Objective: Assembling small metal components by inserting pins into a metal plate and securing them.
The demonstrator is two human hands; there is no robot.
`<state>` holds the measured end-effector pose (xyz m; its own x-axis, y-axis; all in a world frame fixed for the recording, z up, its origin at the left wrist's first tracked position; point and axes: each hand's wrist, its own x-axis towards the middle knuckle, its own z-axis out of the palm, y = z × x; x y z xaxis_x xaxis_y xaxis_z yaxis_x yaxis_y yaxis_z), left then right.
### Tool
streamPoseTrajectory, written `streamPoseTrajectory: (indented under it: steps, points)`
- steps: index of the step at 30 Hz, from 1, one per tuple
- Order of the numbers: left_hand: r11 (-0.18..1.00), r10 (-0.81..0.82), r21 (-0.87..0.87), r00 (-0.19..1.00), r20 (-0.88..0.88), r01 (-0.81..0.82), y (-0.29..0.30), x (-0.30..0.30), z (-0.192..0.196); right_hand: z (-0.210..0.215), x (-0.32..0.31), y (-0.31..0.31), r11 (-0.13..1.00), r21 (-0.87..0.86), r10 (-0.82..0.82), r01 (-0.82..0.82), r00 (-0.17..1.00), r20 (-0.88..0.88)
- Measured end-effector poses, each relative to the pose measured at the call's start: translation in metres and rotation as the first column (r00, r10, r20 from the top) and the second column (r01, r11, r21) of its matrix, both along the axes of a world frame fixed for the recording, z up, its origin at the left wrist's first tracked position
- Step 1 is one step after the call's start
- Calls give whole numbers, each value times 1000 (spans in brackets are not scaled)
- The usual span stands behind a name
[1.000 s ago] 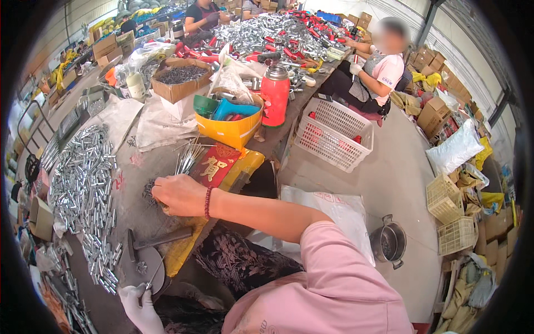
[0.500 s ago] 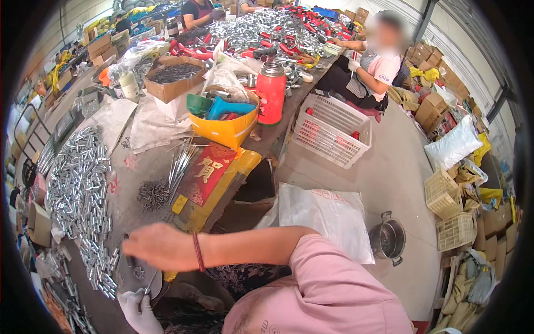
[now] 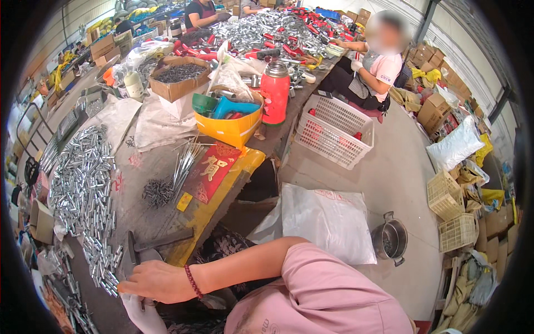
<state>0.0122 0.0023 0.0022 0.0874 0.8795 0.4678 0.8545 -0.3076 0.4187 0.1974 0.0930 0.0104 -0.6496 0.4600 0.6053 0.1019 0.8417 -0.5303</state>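
My right hand (image 3: 151,283), bare with a beaded bracelet at the wrist, is closed just over my left hand (image 3: 142,314). Whatever its fingers hold is hidden. The left hand wears a white glove; its fingertips are covered by the right hand, and a small dark end shows at its grip. Beyond both hands a hammer (image 3: 164,240) lies on the worktable, its head to the left and its handle pointing right. Beneath it, partly covered, is a round grey plate (image 3: 150,256). Left of my hands spreads a pile of short shiny metal tubes (image 3: 83,183).
Small dark pins (image 3: 158,192) and thin rods (image 3: 185,162) lie beside a red card (image 3: 213,171). Farther off stand a yellow container (image 3: 231,129), a red flask (image 3: 275,94) and a carton of pins (image 3: 179,75). At right are a white crate (image 3: 334,133), a pot (image 3: 389,239) and a seated co-worker.
My right hand has drawn back toward me to the gloved left hand. The hammer now lies uncovered on the table, where before only a dark part showed by that hand.
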Motion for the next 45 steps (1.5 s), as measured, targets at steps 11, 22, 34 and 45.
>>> streamPoseTrajectory:
  steps: [11, 22, 34, 45]
  points:
    - [1000, 24, -16, 996, 91, -22, 1, 11, 6, 1, -7, -1, 995, 91, -52, 46, 996, 66]
    - [999, 43, 27, 996, 72, -45, -2, -10, -18, 8, -8, -13, 958, 254, -152, 137, 987, 42]
    - [963, 211, -264, 752, 625, -52, 3, -26, -50, -1, -10, -15, 962, 239, -128, 129, 992, -19]
    - [941, 283, -337, 507, 814, 16, 4, -16, -39, -5, -4, -21, 925, 327, -205, 194, 979, 0]
